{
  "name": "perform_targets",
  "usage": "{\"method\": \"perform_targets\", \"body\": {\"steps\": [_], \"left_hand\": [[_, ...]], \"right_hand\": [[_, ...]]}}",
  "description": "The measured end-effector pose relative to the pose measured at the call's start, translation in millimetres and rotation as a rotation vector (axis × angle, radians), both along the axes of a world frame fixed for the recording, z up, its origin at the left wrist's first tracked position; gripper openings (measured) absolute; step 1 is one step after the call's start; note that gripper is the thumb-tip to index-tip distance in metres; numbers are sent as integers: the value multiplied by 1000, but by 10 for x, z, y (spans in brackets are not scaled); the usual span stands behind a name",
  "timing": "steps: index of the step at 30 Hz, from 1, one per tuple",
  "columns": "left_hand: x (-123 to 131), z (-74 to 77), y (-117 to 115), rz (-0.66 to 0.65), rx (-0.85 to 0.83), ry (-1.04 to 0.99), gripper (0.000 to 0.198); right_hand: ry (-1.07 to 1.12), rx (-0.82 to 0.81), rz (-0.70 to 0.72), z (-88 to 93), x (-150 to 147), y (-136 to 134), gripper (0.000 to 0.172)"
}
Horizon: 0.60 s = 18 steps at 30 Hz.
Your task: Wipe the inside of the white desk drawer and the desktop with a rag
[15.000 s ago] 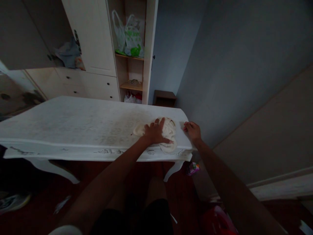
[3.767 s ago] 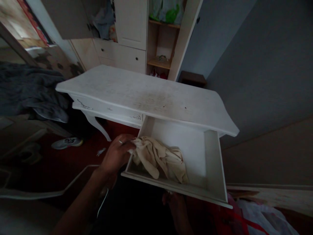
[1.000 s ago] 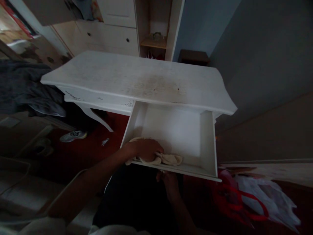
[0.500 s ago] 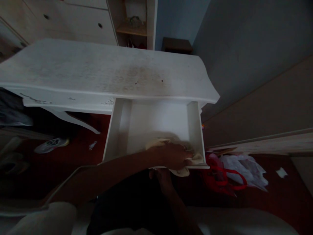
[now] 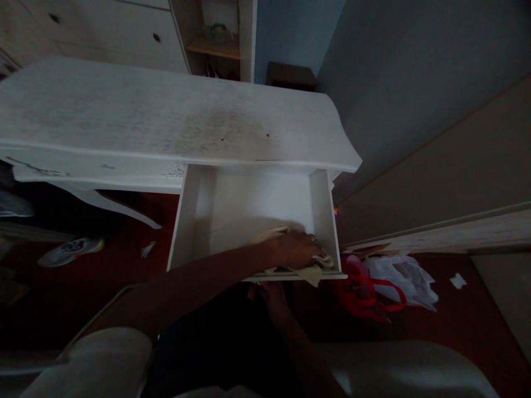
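A white drawer (image 5: 263, 199) is pulled out of a white desk (image 5: 136, 110). Inside its front right corner, my left hand (image 5: 295, 249) presses a cream cloth (image 5: 309, 273), which bunches around the fingers and hangs over the front edge. My left forearm crosses above the drawer front from the lower left. Just below that front edge, my right hand (image 5: 270, 297) holds the drawer with its fingers curled, their tips partly hidden.
Dark stains mark the desktop. A red bag (image 5: 365, 293) and a clear plastic bag (image 5: 400, 279) lie on the red floor at right, near the wall. A shoe (image 5: 71, 251) is at left. White cabinets (image 5: 112, 33) stand behind the desk.
My left hand and the cloth have shifted slightly, and the cloth's hanging corner sits higher over the drawer edge. The whole view has moved a little; my right hand stays at the drawer front.
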<state>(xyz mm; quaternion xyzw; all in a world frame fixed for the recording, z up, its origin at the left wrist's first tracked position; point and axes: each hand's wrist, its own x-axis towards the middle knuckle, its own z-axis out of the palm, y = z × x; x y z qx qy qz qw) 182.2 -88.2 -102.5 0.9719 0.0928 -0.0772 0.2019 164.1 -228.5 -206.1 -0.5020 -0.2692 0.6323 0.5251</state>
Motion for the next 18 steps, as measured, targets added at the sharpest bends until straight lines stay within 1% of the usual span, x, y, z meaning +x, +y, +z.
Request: {"method": "perform_targets", "body": {"steps": [3, 6, 9, 12, 13, 14, 15, 17, 18], "left_hand": [[-30, 49, -34, 84, 91, 22, 34], [-66, 90, -10, 166, 166, 22, 43], [-118, 148, 91, 286, 206, 2, 50], [-187, 266, 208, 426, 224, -58, 54], [-210, 312, 235, 438, 209, -69, 55], [-231, 355, 252, 414, 180, -75, 57], [-249, 390, 259, 354, 142, -72, 60], [-270, 415, 246, 171, 67, -50, 63], [-274, 401, 232, 79, 36, -41, 63]], "right_hand": [[-20, -15, 4, 39, 18, 3, 47], [-18, -41, -3, 67, 23, 6, 49], [-13, -31, -8, 92, 21, 12, 51], [-52, -29, 18, 102, 21, 21, 54], [-62, -37, 24, 99, 20, 23, 55], [-65, -49, 26, 93, 20, 25, 56], [-59, -64, 21, 84, 20, 26, 55], [-33, -80, 2, 62, 21, 25, 53], [-16, -77, -9, 51, 23, 23, 52]]}}
